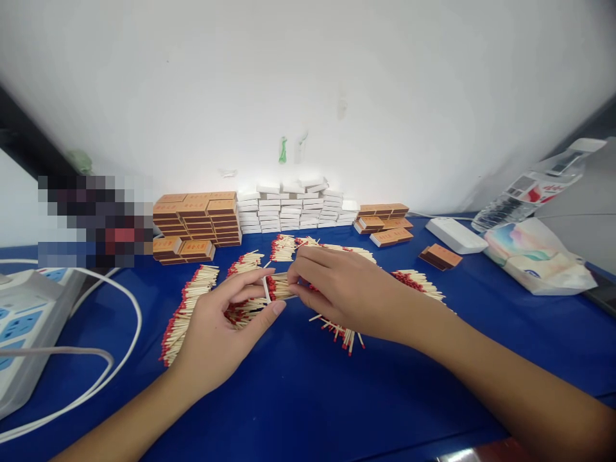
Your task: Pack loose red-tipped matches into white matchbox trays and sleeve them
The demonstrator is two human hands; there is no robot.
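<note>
My left hand [216, 330] holds a small white matchbox tray [266, 290] between thumb and fingers, tilted, its end wall toward the left. Red-headed matches [280, 287] lie in the tray. At its right end, the closed fingers of my right hand [344, 282] pinch at these matches; the fingertips are partly hidden. Rows of loose matches [190, 308] spread on the table to the left, behind and under both hands. Another heap of matches [344, 335] lies below my right wrist, with more matches [418, 283] beyond the right forearm.
Stacked orange-brown matchboxes [197, 218] stand at the back left beside piled white trays [289, 208]. More matchboxes [385, 224] and flat sleeves [440, 256] sit right. A white device [456, 235], tissue pack [539, 256] and bottle [534, 192] line the right; a power strip [38, 321] and cables lie left.
</note>
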